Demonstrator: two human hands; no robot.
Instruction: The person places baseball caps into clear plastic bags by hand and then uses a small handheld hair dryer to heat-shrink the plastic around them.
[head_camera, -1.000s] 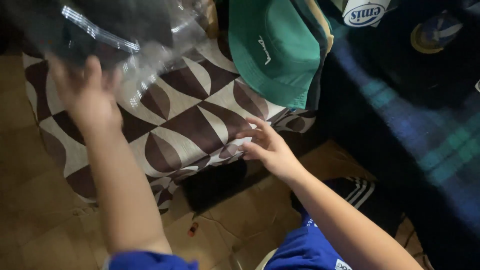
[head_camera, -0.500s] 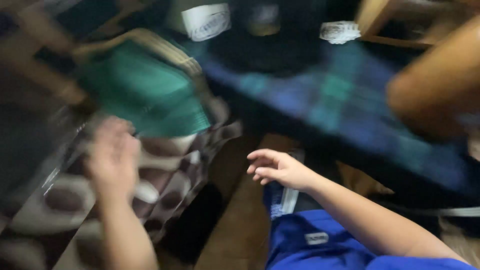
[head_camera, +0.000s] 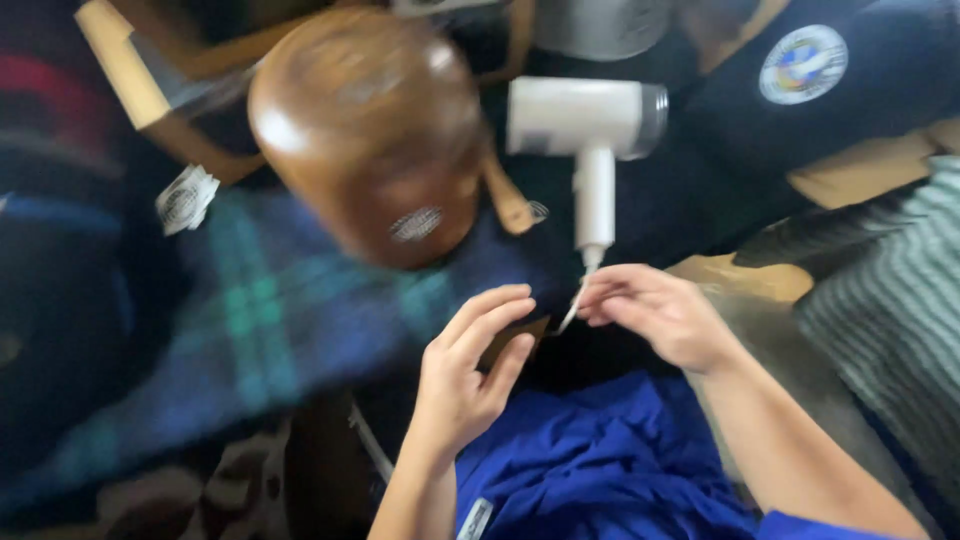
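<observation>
Right hand (head_camera: 665, 318) first: thumb and fingertips pinch together on the white cord (head_camera: 572, 312), right where it leaves the dryer (head_camera: 590, 150). That is a fine pinch, almost fully closed, with only the thin cord in it. The cord slants down and toward the left hand from the pinch, a short pale length, then goes out of sight against the dark cloth.

Left hand (head_camera: 468, 375), just beside that pinch, lies palm down with fingers loosely curled over a small dark flat thing; whether it actually grips it, I cannot tell.

Straight beyond the pinch stands the dryer's handle, long axis running away from the hands, cord end nearest the fingers. At the far end the barrel sits crosswise, forming a T, its silver-ringed end pointing to the right. Body white, smooth, matt.

Beyond the left hand, a blue-green plaid cloth (head_camera: 270, 330) spreads under everything. Farther off, a rounded brown wooden block (head_camera: 365, 130) sits on it, glossy, with a small pale oval label. Far right of the dryer, a dark cap (head_camera: 800, 110) with a round badge.
</observation>
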